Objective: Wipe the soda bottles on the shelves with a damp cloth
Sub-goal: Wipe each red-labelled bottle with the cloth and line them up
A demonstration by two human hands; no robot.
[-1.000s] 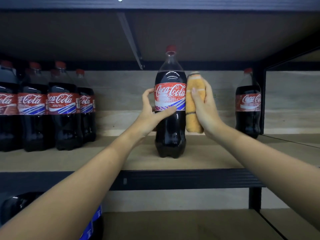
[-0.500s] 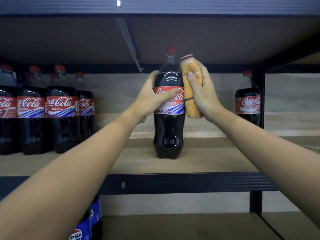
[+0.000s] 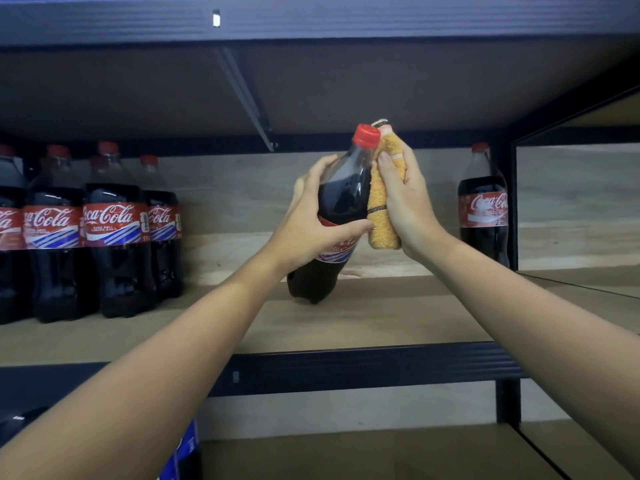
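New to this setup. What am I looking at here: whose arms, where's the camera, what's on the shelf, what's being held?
There is no robot: a person's bare arms, filmed by one wide-angle camera on their head, looking forward and down. The left hand grips a cola bottle, tilted on the wooden shelf. The right hand holds a rolled orange cloth against the bottle's neck. More cola bottles stand in a group at the left, and a single bottle stands at the right.

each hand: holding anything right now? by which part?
Left hand grips the tilted red-capped cola bottle around its middle, over the label. Right hand grips the rolled orange terry cloth along its length, against the bottle's neck.
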